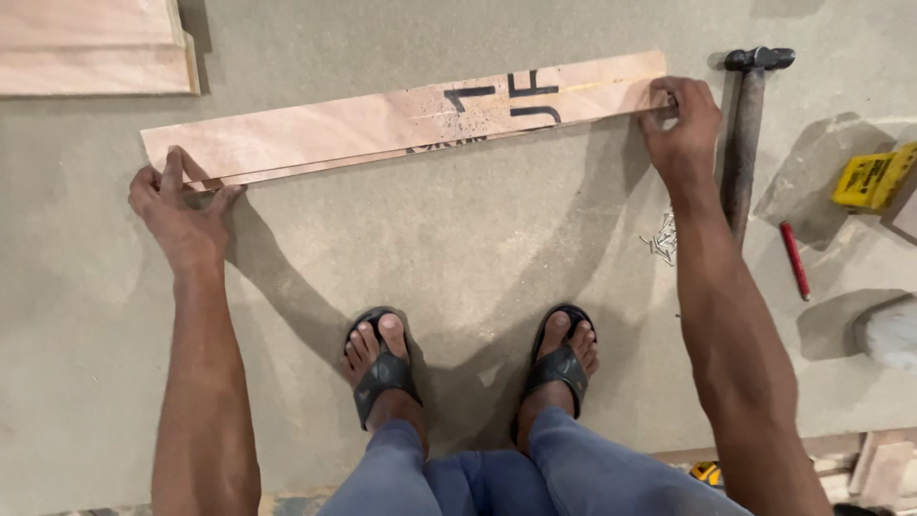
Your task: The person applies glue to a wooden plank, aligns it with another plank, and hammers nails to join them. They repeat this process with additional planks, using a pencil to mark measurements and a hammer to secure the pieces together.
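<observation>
- Two sandalled feet (468,368) nearest the camera, planted on a dusty board floor (458,229); person crouched, blue trousers at frame bottom.
- Left hand (181,205): fingers spread and pressed on the near-left end of the plywood strips (401,119), thumb along the end edge. Not closed around anything.
- Right hand (680,124): fingers curled, pinching the right end of the same strips.
- Strips lie flat, stacked, long edges nearly flush; the lower one shows slightly along the near edge.
- Judgement: alignment appears underway; no nails visibly driven.
- Loose nails (661,239), red pencil (794,260), hammer (747,134) lie untouched at right.
- Farther: yellow object (871,179), more boards (95,46) top left.
</observation>
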